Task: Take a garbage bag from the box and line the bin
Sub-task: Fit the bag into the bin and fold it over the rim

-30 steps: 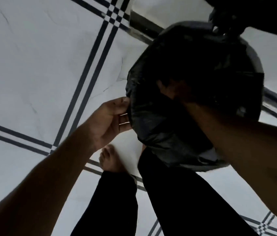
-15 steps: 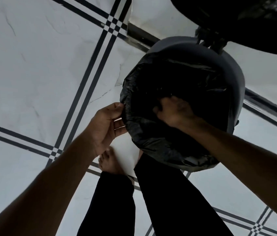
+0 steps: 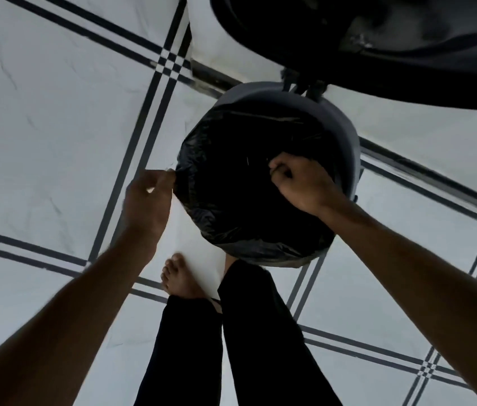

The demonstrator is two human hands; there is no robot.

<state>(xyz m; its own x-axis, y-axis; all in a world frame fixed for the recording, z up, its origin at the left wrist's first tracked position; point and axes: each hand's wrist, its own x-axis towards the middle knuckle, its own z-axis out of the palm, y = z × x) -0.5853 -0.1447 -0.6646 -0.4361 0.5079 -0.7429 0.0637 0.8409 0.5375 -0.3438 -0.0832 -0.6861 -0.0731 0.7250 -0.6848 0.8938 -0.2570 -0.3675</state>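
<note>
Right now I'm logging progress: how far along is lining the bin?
Done: the black plastic garbage bag is open inside the round grey bin and folded over its near and left rim. In hand: the left hand pinches the bag's left edge; the right hand grips its right side. Left: the far-right rim is uncovered.

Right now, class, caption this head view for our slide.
Both hands, left and right, stretch a black plastic garbage bag over a round grey bin.
</note>
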